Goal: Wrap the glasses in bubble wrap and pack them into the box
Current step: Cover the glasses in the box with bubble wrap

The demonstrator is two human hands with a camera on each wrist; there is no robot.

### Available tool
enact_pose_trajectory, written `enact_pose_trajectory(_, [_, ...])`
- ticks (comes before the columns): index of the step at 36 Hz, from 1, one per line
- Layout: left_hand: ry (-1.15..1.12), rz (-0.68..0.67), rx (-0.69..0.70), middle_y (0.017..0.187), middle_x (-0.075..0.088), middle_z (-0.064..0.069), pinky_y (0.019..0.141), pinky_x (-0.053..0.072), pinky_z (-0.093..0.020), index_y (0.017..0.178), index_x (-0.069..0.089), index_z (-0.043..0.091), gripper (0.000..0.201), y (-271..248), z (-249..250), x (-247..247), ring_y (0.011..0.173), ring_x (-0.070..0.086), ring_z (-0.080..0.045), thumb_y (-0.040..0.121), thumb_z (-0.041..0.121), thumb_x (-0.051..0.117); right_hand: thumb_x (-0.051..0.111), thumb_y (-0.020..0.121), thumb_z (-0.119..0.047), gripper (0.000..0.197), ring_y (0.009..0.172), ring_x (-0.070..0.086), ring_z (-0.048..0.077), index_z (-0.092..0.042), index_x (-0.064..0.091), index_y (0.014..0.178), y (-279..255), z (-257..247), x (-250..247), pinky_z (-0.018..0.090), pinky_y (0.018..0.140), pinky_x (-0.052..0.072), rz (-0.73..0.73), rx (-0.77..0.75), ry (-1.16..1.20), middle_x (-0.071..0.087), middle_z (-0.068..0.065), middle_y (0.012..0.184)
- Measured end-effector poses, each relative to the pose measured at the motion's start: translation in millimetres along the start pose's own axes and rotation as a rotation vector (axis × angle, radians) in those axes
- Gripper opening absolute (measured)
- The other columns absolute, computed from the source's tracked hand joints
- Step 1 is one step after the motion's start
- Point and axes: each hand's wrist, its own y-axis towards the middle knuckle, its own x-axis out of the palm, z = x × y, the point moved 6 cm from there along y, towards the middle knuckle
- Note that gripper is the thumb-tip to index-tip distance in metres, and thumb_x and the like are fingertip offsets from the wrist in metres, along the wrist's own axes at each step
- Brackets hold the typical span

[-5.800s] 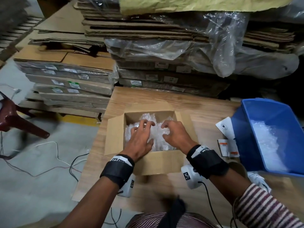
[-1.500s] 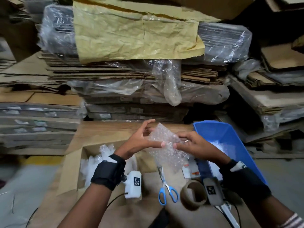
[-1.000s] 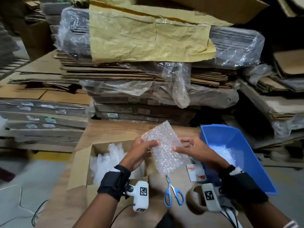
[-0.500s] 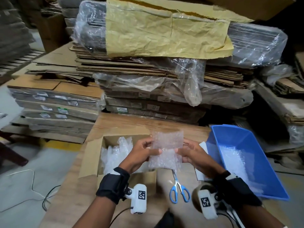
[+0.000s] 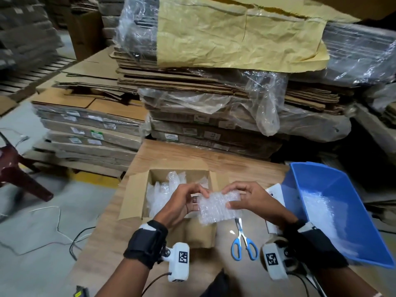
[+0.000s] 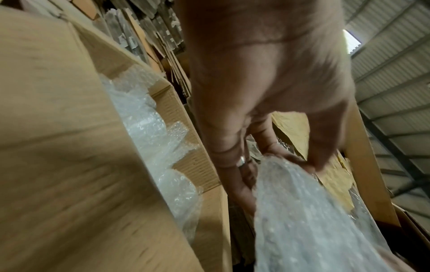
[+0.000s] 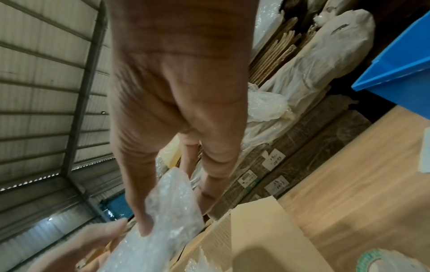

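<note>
- Two hands hold one bubble wrap sheet in the air, above the near right corner of the box and the surface.
- Left hand: thumb and fingers pinch the sheet's left edge; the left wrist view shows the thumb and fingertips closed on the top of the sheet.
- Right hand: thumb on the near face, fingers behind, pinching the right edge; same pinch shows in the right wrist view.
- Sheet hangs down from both pinches, slightly curved. Whether glasses sit inside it cannot be told.
- Box is open, flaps folded out, standing on the surface left of centre. Wrapped bundles fill its left part.
- Scissors, blue handles toward the person, lie flat on the surface just right of the box, below the sheet.
- Blue bin stands at the right edge of the surface, tilted, with more bubble wrap lying inside.
- Tape roll rests on the surface near the right wrist.
- White cards lie between the right hand and the bin.
- Flat cardboard stacks, some under plastic film, rise behind the surface.
</note>
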Motion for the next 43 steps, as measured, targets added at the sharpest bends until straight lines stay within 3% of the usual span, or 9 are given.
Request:
enact_pose_trajectory(6, [0.253, 0.034, 0.084, 0.088, 0.065, -0.006, 0.061, 0.05, -0.022, 0.091, 0.066, 0.012, 0.029, -3.4, 8.9, -2.7, 0.07, 0.062, -0.014, 0.076, 0.0, 0.087, 0.088, 0.068, 0.01, 0.062, 0.073, 0.069, 0.008, -0.018, 0.067, 0.119, 10.2, -15.3, 4.1, 0.022, 0.067, 0.056, 0.181, 0.027, -0.036, 0.065, 0.004, 0.098])
enact_pose_trajectory(10, [0.281, 0.012, 0.077, 0.097, 0.059, -0.004, 0.06, 0.051, -0.027, 0.1, 0.063, 0.018, 0.04, -2.2, 6.5, -1.2, 0.073, 0.058, -0.016, 0.074, -0.001, 0.088, 0.086, 0.067, 0.006, 0.049, 0.076, 0.066, 0.013, -0.024, 0.073, 0.103, 18.6, -19.3, 7.8, 0.031, 0.075, 0.057, 0.267, -0.071, -0.191, 0.07, 0.0, 0.089])
enact_pose_trajectory(18, [0.164, 0.239, 0.084, 0.086, 0.063, -0.006, 0.055, 0.05, -0.025, 0.094, 0.06, 0.013, 0.034, 0.0, -0.1, -13.2, 0.069, 0.06, -0.012, 0.072, -0.003, 0.079, 0.084, 0.076, -0.01, 0.042, 0.092, 0.068, 0.009, -0.023, 0.069, 0.112, 3.8, -47.1, 49.6, 0.019, 0.08, 0.052, 0.223, -0.473, -0.517, 0.07, -0.013, 0.096])
enact_pose_trajectory(22, [0.147, 0.257, 0.129, 0.083, 0.065, -0.006, 0.064, 0.054, -0.031, 0.089, 0.067, 0.011, 0.025, -0.3, -4.5, -22.7, 0.078, 0.059, -0.017, 0.065, 0.004, 0.068, 0.074, 0.093, -0.019, 0.026, 0.091, 0.071, 0.014, -0.026, 0.069, 0.118, 2.1, -36.7, 57.5, 0.025, 0.083, 0.056, 0.096, -0.339, -0.322, 0.072, -0.004, 0.094])
enact_pose_trajectory(25, [0.144, 0.219, 0.147, 0.081, 0.067, -0.002, 0.065, 0.055, -0.028, 0.087, 0.067, 0.009, 0.019, -0.7, -5.4, -27.0, 0.076, 0.06, -0.014, 0.069, 0.003, 0.068, 0.08, 0.087, -0.015, 0.035, 0.084, 0.073, 0.02, -0.032, 0.068, 0.115, 12.6, -25.8, 45.0, 0.039, 0.081, 0.061, 0.164, -0.231, -0.247, 0.07, -0.003, 0.101])
enact_pose_trajectory(30, [0.139, 0.175, 0.19, 0.078, 0.066, 0.003, 0.061, 0.054, -0.024, 0.085, 0.064, 0.008, 0.016, 4.2, 6.3, -27.9, 0.068, 0.061, -0.005, 0.073, -0.001, 0.068, 0.088, 0.079, -0.029, 0.031, 0.085, 0.068, 0.005, -0.025, 0.075, 0.107, 35.8, -17.2, 40.2, 0.018, 0.079, 0.052, 0.07, -0.103, -0.428, 0.075, -0.009, 0.1])
enact_pose_trajectory(33, [0.18, 0.14, 0.187, 0.074, 0.066, 0.01, 0.061, 0.054, -0.022, 0.089, 0.064, 0.007, 0.024, 10.3, 13.9, -28.2, 0.069, 0.061, -0.002, 0.084, -0.017, 0.067, 0.086, 0.081, -0.016, 0.027, 0.086, 0.067, 0.003, -0.012, 0.075, 0.106, 43.5, -20.0, 38.1, 0.015, 0.079, 0.05, 0.041, -0.084, -0.329, 0.076, -0.006, 0.097])
enact_pose_trajectory(37, [0.293, 0.12, 0.143, 0.092, 0.07, -0.001, 0.085, 0.06, -0.032, 0.107, 0.067, 0.005, 0.032, 18.1, 24.5, -38.4, 0.089, 0.065, -0.012, 0.083, -0.016, 0.067, 0.082, 0.079, 0.0, 0.025, 0.08, 0.065, 0.003, -0.013, 0.075, 0.099, 51.2, -26.9, 12.6, 0.019, 0.075, 0.051, 0.144, -0.071, -0.263, 0.074, -0.011, 0.087])
enact_pose_trajectory(43, [1.083, 0.058, 0.053, 0.129, 0.062, -0.001, 0.112, 0.039, -0.047, 0.129, 0.063, 0.025, 0.05, 36.9, 1.7, -47.9, 0.125, 0.054, -0.024, 0.082, 0.023, 0.082, 0.08, 0.079, -0.003, 0.029, 0.075, 0.066, 0.013, -0.018, 0.072, 0.101, 64.7, -35.1, 10.9, 0.028, 0.065, 0.056, 0.173, 0.038, -0.391, 0.073, 0.001, 0.088])
